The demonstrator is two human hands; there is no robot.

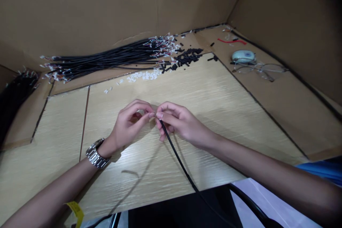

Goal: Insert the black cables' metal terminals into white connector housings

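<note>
Nearest the viewer, a single black cable (179, 157) rises from the near table edge across the pale wood table (219, 92) to the two hands at centre. The right hand (178, 124) is closed around the cable's upper end, thumb and forefinger pinching it just below the tip. The left hand (127, 125), with a metal wristwatch (96, 153) on its wrist, meets it fingertip to fingertip, its fingers pinched on something at the cable's tip; the piece is too small to identify.

By judgement, the join is best made with the cable end held short and steady in the right hand, so the tip cannot bend away, while the left hand aligns its piece squarely before pressing.

Beyond the hands lie a scatter of small white pieces (144, 76) and, just beside it, a heap of short black sleeves (187, 57). Behind both, a long bundle of black cables (107, 58) lies along the cardboard wall (112, 3). To the far right rest a pair of spectacles (263, 69) and a small pale oval object (243, 56). Nothing lies between the hands and these supplies.
</note>
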